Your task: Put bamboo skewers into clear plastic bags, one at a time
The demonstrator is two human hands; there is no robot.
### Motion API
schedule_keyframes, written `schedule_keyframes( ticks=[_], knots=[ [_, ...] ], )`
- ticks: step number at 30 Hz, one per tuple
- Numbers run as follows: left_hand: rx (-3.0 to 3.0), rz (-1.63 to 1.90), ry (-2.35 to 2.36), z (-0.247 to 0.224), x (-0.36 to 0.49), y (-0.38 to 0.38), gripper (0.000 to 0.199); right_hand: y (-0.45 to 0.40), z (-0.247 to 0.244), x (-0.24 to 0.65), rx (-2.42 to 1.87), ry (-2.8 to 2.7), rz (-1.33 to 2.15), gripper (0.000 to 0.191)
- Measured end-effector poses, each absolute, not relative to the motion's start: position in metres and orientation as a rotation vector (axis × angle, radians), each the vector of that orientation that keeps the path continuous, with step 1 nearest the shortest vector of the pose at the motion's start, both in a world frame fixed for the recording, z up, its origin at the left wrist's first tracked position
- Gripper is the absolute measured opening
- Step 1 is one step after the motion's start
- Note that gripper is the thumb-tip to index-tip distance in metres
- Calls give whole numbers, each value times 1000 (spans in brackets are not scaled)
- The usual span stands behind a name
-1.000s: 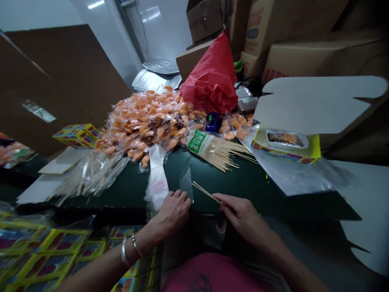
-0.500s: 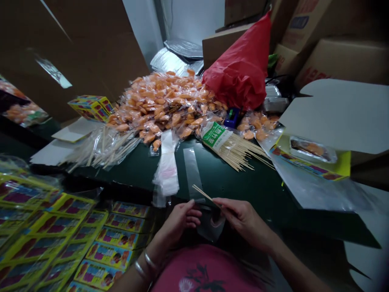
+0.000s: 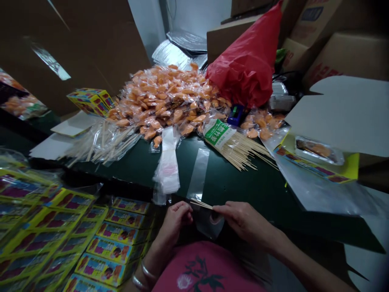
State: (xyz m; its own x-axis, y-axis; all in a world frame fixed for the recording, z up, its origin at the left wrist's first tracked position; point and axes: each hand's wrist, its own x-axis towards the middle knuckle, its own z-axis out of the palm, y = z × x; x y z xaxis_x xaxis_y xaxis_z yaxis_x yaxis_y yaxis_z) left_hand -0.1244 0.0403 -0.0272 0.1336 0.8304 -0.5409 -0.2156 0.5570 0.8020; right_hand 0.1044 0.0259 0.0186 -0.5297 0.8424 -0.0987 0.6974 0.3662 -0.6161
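My right hand (image 3: 240, 221) pinches a few thin wooden skewers (image 3: 201, 204) between thumb and fingers, holding them almost level. Their far ends reach toward my left hand (image 3: 178, 222). Between the hands hangs a small clear plastic bag (image 3: 209, 222), and my left fingers seem to grip its edge, though the grip is partly hidden. Both hands are low, just in front of the dark green table's edge (image 3: 243, 202).
On the table lie a bamboo skewer bundle (image 3: 234, 144), a clear strip (image 3: 198, 174), stacked plastic bags (image 3: 166, 170) and a heap of wrapped orange sweets (image 3: 164, 101). Printed yellow cards (image 3: 109, 243) lie at left; a red bag (image 3: 246, 65) and cardboard boxes stand behind.
My hands have drawn closer together, and the skewers now lie flatter over the clear bag. The whole view has shifted slightly as my head moved.
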Motion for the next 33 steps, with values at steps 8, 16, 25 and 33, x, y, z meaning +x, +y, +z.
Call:
schedule_keyframes(
  ticks=[8, 16, 25, 33],
  knots=[
    [568, 906, 1175, -24, -117, 40, 35, 26, 19, 101, -1401, -2390, 897, 37],
    [581, 957, 1183, -25, -113, 39, 36, 28, 24, 99, -1482, -2536, 747, 37],
    [635, 974, 1230, -24, -108, 36, 32, 16, 38, 79, -1678, -2695, 332, 37],
    [628, 966, 1153, -27, -100, 31, 32, 3, 38, 57, -1722, -2686, 543, 45]
  ],
)
